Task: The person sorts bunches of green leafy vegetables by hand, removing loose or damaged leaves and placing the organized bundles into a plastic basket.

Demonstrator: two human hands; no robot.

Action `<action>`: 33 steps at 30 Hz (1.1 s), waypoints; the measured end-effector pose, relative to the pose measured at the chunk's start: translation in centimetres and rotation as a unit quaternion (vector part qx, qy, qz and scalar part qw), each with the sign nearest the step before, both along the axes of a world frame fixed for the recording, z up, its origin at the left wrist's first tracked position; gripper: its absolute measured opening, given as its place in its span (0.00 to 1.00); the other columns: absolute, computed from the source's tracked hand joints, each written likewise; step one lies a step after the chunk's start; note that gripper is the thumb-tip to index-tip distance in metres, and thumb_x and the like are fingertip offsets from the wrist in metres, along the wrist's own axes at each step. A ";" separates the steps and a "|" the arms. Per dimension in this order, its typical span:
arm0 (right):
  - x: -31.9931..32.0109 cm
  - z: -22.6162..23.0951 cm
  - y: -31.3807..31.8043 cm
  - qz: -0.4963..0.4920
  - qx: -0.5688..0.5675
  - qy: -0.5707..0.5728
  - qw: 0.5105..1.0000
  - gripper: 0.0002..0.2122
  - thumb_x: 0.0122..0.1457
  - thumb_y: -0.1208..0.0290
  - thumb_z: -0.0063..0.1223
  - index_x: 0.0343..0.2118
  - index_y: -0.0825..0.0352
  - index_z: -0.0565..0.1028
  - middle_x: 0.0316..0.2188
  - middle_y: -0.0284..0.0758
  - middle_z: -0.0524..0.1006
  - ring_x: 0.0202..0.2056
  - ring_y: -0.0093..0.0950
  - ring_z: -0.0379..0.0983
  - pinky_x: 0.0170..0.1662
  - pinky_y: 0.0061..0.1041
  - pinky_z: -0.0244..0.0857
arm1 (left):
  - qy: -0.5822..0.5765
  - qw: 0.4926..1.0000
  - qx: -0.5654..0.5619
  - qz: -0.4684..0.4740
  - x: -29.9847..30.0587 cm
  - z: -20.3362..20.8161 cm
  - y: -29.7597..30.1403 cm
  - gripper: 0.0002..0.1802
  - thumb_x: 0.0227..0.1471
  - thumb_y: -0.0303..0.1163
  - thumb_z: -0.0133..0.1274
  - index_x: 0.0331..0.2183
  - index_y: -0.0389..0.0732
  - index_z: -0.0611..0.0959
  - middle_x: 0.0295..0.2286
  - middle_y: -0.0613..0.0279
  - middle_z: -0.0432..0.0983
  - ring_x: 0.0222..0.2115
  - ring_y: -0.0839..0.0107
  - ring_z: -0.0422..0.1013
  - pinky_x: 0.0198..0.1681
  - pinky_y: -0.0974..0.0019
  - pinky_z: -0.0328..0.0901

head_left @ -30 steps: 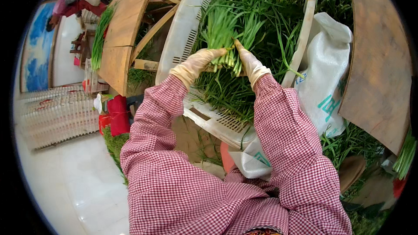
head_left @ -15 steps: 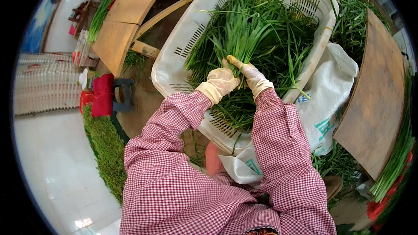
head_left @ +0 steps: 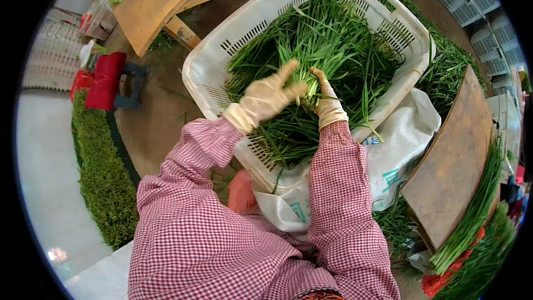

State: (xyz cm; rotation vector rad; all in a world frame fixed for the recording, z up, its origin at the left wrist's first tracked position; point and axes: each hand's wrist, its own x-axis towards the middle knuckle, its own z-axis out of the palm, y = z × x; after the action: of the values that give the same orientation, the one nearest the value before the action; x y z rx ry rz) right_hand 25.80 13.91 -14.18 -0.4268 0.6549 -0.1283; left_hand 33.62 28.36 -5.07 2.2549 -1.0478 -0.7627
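Note:
A bunch of long green chives (head_left: 319,72) lies over the loose chives in the white plastic crate (head_left: 195,72). My right hand (head_left: 328,100), in a pale thin glove, is wrapped around the pale stem ends of this bunch. My left hand (head_left: 269,93), gloved the same way and slightly blurred, is just left of the stems with its fingers apart. I cannot tell whether its fingertips touch the stems. Long leaves hang toward the crate's right wall.
A white woven sack (head_left: 408,128) drapes along the crate's near right side. Wooden boards stand at the right (head_left: 452,172) and upper left (head_left: 147,11). More chives (head_left: 472,205) lie along the right board. A red cloth (head_left: 105,80) covers a stool at left, beside a green mat (head_left: 102,172).
My left hand has come off the bunch, moving left and opening its fingers. My right hand keeps its hold on the stems. The whole view has shifted, showing more crates at upper right.

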 end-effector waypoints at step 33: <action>-7.4 21.5 -3.8 0.091 -0.012 -0.305 0.948 0.28 0.56 0.53 0.42 0.55 0.67 0.57 0.52 0.54 0.58 0.37 0.30 0.66 0.22 0.21 0.64 | -0.011 0.945 0.324 -0.036 7.0 -1.9 3.8 0.39 0.47 0.38 0.51 0.58 0.58 0.54 0.49 0.53 0.65 0.49 0.61 0.64 0.51 0.59 0.61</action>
State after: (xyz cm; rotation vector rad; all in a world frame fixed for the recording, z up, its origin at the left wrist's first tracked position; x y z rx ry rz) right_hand 18.41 10.16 7.30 -0.4408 0.0025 -0.0853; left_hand 40.60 32.19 -6.97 2.7776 -0.9894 -1.2632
